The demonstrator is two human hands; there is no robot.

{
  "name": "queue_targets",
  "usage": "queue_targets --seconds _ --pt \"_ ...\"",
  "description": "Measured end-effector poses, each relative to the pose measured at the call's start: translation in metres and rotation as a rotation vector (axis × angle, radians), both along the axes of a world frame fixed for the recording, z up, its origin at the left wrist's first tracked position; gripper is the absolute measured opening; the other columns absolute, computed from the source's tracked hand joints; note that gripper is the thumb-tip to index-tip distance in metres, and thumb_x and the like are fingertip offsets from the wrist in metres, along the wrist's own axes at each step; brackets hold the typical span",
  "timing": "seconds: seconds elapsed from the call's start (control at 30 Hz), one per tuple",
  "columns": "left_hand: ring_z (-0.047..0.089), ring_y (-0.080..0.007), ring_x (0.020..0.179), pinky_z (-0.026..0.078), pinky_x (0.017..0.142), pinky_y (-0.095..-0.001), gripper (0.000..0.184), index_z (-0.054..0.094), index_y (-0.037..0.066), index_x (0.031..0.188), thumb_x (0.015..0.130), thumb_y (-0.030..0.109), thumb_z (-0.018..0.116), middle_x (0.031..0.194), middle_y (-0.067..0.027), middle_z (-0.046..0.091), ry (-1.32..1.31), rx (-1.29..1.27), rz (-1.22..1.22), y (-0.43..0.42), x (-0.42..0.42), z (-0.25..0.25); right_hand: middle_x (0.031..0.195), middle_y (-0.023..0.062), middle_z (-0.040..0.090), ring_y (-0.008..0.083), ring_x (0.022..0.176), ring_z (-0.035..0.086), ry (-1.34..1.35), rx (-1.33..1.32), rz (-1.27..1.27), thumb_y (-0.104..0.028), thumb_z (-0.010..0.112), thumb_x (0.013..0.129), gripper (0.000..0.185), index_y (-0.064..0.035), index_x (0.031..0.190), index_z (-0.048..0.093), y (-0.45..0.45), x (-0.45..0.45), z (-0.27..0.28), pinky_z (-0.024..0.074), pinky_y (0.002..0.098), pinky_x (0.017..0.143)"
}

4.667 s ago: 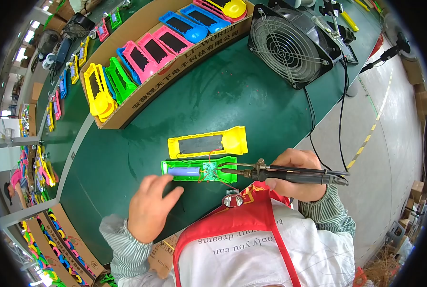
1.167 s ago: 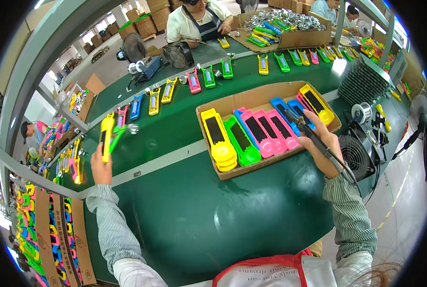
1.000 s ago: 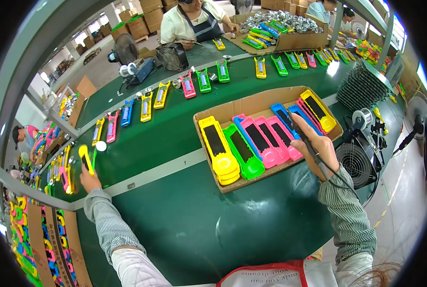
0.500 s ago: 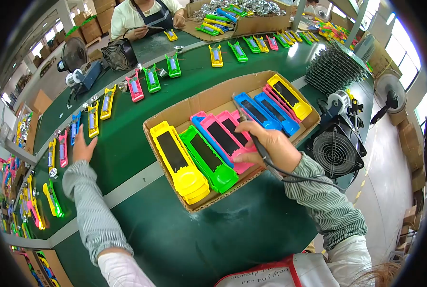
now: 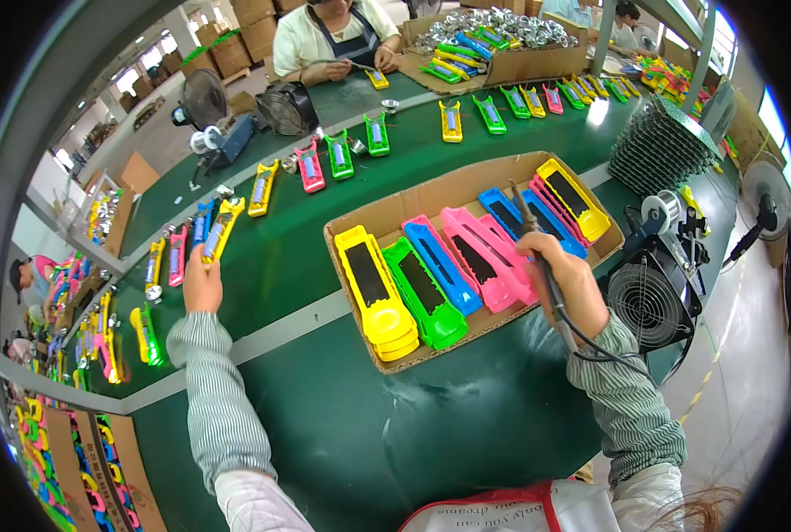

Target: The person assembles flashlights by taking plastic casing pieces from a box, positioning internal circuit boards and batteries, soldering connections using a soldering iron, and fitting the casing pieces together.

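My left hand [image 5: 203,285] is closed on the lower end of a yellow flashlight housing [image 5: 224,225], which has a battery-like cylinder in it and is tilted over the green belt. In my right hand [image 5: 565,282] is a soldering iron [image 5: 530,217], its tip pointing up and away and its cable running back over the wrist. Below that hand, a cardboard box [image 5: 360,209] holds yellow, green, blue and pink plastic casings with dark panels. One pink casing [image 5: 484,253] lies askew near my right fingers; whether they touch it I cannot tell.
More coloured housings [image 5: 308,168] line the belt [image 5: 395,177]. To the right stand a fan [image 5: 648,300], a solder spool [image 5: 661,211] and a stack of dark racks [image 5: 661,146]. Across the belt a person [image 5: 338,44] works beside a box of shiny reflectors [image 5: 502,31].
My left hand has closed on a yellow housing and tilted it. My right hand has shifted with the soldering iron, and a pink casing in the box now lies askew. The camera view has turned left.
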State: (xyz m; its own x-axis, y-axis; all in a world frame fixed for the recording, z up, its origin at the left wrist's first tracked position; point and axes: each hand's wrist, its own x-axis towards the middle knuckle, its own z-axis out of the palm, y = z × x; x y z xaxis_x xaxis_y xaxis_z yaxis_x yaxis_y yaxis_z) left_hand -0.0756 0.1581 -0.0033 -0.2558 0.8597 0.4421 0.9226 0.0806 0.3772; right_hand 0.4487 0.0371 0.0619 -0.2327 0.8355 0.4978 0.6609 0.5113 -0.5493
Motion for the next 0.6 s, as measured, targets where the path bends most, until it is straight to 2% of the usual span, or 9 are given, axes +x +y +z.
queue_targets --seconds 0.03,0.07,0.17,0.23,0.3,0.37,0.47,0.53,0.6 --pt "0.061 -0.0304 0.104 0.047 0.09 -0.0375 0.046 0.043 0.007 0.135 0.092 0.012 0.057 0.118 -0.0188 0.059 -0.022 0.038 -0.087 -0.026 0.004 0.013 0.085 0.0169 0.061 0.0361 0.074 0.063 0.023 0.028 -0.009 0.008 0.056 0.078 0.038 -0.0064 0.113 0.052 -0.005 0.004 0.003 0.0492 0.0346 0.068" --pt "0.061 -0.0268 0.105 0.047 0.09 -0.0353 0.046 0.042 0.006 0.135 0.092 0.011 0.057 0.118 -0.0169 0.058 -0.179 0.045 -0.171 -0.052 0.01 0.025 0.082 0.0156 0.059 0.0341 0.071 0.061 0.006 0.133 -0.023 0.008 0.055 0.083 0.03 -0.0055 0.11 0.053 -0.009 0.007 0.004 0.0486 0.0325 0.067" --pt "0.057 -0.0203 0.11 0.046 0.093 -0.0328 0.045 0.042 0.004 0.136 0.093 0.007 0.056 0.118 -0.0119 0.057 -0.516 0.049 -0.477 -0.134 0.052 0.066 0.08 0.0153 0.058 0.0324 0.069 0.06 0.043 0.157 -0.036 0.007 0.054 0.087 0.025 -0.0043 0.109 0.054 -0.03 0.017 0.016 0.0488 0.0329 0.065" --pt "0.057 -0.0259 0.113 0.045 0.096 -0.035 0.046 0.044 0.002 0.132 0.089 0.004 0.059 0.121 -0.0142 0.056 -0.502 0.029 -0.642 -0.179 0.082 0.072 0.08 0.0151 0.059 0.0307 0.069 0.062 0.045 0.184 -0.042 0.008 0.055 0.086 0.024 -0.0034 0.107 0.055 -0.043 0.024 0.022 0.049 0.0323 0.064" --pt "0.057 -0.0309 0.113 0.044 0.098 -0.0362 0.047 0.045 0.002 0.13 0.086 0.004 0.063 0.124 -0.0167 0.054 -0.179 -0.124 -0.765 -0.217 0.118 0.086 0.081 0.0148 0.06 0.0298 0.07 0.062 0.051 0.153 -0.046 0.008 0.055 0.086 0.023 -0.0028 0.105 0.056 -0.058 0.03 0.023 0.0493 0.0316 0.064" --pt "0.057 -0.0368 0.111 0.046 0.097 -0.0393 0.05 0.046 0.004 0.128 0.083 0.005 0.067 0.125 -0.0198 0.053 -0.071 -0.169 -0.967 -0.241 0.156 0.081 0.089 0.0151 0.065 0.03 0.075 0.065 0.064 0.212 0.021 0.009 0.056 0.084 0.023 -0.0022 0.104 0.057 -0.072 0.034 0.018 0.0513 0.0331 0.068" --pt "0.054 -0.0389 0.114 0.046 0.096 -0.0436 0.044 0.048 0.005 0.125 0.084 0.007 0.065 0.126 -0.0198 0.052 -0.222 -0.532 -1.088 -0.268 0.2 0.047 0.099 0.0167 0.068 0.033 0.082 0.067 0.023 0.197 0.113 0.011 0.058 0.081 0.025 -0.002 0.103 0.058 -0.097 0.046 0.013 0.0533 0.0371 0.073" --pt "0.053 -0.0396 0.117 0.045 0.097 -0.0451 0.041 0.05 0.004 0.122 0.084 0.007 0.065 0.126 -0.0203 0.052 -0.229 -0.728 -1.153 -0.277 0.229 0.026 0.091 0.0161 0.065 0.0338 0.077 0.064 -0.012 0.117 0.197 0.007 0.058 0.075 0.031 -0.001 0.105 0.058 -0.115 0.054 0.008 0.0511 0.0387 0.068" --pt "0.051 -0.0394 0.121 0.044 0.098 -0.0458 0.041 0.051 0.005 0.121 0.083 0.007 0.066 0.127 -0.0199 0.052 -0.062 -0.572 -1.24 -0.279 0.242 -0.002 0.086 0.0152 0.062 0.0338 0.075 0.061 -0.061 0.079 0.283 0.001 0.058 0.072 0.035 -0.0005 0.108 0.057 -0.126 0.059 0.001 0.0489 0.0395 0.066"
